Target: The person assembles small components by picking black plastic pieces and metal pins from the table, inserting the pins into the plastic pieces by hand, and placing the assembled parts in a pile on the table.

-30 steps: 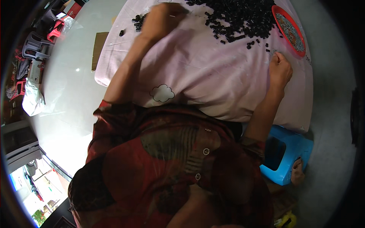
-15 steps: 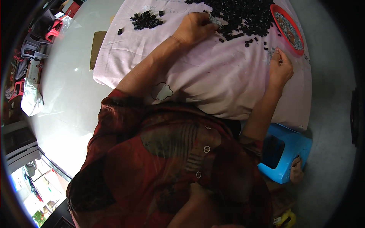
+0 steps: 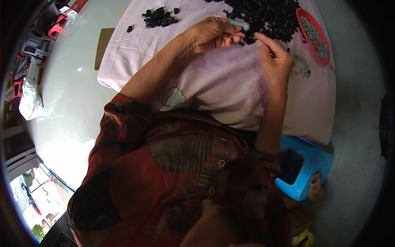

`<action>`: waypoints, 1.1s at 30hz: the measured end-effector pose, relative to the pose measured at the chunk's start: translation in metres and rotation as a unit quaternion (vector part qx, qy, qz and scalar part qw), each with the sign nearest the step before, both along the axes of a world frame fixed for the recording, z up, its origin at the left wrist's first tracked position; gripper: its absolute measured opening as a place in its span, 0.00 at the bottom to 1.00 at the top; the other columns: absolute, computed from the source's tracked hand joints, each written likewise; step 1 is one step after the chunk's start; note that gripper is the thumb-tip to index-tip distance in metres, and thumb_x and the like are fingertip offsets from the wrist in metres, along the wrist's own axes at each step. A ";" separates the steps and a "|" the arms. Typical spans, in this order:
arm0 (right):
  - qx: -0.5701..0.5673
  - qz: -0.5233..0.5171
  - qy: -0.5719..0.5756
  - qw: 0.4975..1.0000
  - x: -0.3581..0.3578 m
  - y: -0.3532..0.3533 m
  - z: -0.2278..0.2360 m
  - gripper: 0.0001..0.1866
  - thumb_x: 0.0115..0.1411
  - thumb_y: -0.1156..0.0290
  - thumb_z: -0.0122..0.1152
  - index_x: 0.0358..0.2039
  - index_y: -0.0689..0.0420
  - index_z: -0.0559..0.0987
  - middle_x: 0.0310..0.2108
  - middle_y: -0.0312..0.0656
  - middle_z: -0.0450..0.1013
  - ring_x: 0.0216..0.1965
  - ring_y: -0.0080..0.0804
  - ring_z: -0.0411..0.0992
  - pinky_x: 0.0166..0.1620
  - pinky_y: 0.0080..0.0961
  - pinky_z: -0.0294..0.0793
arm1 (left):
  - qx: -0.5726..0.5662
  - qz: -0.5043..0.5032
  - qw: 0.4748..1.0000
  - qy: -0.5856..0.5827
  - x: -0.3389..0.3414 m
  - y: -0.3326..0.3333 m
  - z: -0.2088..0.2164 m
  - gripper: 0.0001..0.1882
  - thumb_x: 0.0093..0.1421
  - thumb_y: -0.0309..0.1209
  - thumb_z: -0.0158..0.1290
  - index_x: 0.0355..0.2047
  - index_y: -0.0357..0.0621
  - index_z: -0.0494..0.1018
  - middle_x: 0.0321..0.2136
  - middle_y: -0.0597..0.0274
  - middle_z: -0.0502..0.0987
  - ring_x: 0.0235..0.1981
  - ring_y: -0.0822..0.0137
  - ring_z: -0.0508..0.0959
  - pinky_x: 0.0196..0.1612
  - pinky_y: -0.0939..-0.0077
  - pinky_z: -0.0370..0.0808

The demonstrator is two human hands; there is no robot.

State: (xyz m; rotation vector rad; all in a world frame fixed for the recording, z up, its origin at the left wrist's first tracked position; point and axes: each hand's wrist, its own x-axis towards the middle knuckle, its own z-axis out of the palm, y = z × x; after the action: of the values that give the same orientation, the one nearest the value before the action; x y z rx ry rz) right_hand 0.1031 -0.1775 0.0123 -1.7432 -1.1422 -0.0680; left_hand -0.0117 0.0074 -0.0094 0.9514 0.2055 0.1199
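My left hand [image 3: 212, 35] is over the near side of a large heap of small black cylindrical pieces [image 3: 267, 16]. Its fingers are curled and the thumb presses toward the index finger. A light grey speckled sleeve or wrap [image 3: 238, 24] shows at that index finger; whether it is worn or held is unclear. Close to those fingertips is my right hand [image 3: 276, 59], its thumb and index finger pinched. Anything in either grip is too small to make out. Beside my right wrist lies a small scatter of thin silvery pieces [image 3: 303, 68] on the pink cloth [image 3: 230, 86].
A red tray [image 3: 328, 57] of small silvery metal pieces stands at the table's right edge. At the far left of the cloth is a smaller pile of black pieces [image 3: 160, 18]. A blue plastic stool [image 3: 310, 168] stands below right; cardboard [image 3: 103, 49] lies left.
My right hand has moved left from the silvery pieces toward my left hand, uncovering them. My left hand has turned, so that its curled fingers now show.
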 end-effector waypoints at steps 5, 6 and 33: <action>0.002 0.029 -0.002 1.000 -0.017 0.014 -0.005 0.10 0.61 0.75 0.61 0.42 0.61 0.83 0.30 0.33 0.77 0.28 0.14 0.68 0.32 0.14 0.68 | 0.034 0.034 0.999 -0.003 -0.001 -0.006 0.000 0.07 0.64 0.30 0.55 0.37 0.39 0.75 0.31 0.65 0.80 0.27 0.81 0.77 0.28 0.89 0.73; 0.002 0.029 -0.003 1.000 -0.017 0.014 -0.007 0.10 0.61 0.75 0.61 0.42 0.61 0.83 0.30 0.33 0.77 0.28 0.14 0.68 0.32 0.14 0.68 | 0.035 0.041 0.999 -0.010 -0.001 -0.006 0.000 0.07 0.64 0.31 0.55 0.37 0.39 0.76 0.31 0.65 0.80 0.27 0.81 0.77 0.28 0.89 0.73; -0.051 -0.029 -0.110 0.992 -0.025 0.016 -0.008 0.10 0.59 0.69 0.65 0.37 0.63 0.83 0.20 0.39 0.77 0.22 0.17 0.71 0.28 0.19 0.72 | 0.308 0.176 0.934 -0.050 0.003 -0.025 -0.011 0.09 0.61 0.31 0.59 0.32 0.36 0.78 0.24 0.66 0.79 0.24 0.80 0.75 0.27 0.86 0.71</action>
State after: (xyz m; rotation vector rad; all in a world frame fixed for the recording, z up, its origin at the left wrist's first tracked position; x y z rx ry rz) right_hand 0.0780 -0.1612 0.0047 -1.8948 -1.2716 -0.2462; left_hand -0.0089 -0.0172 -0.0202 1.5231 0.2489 0.5890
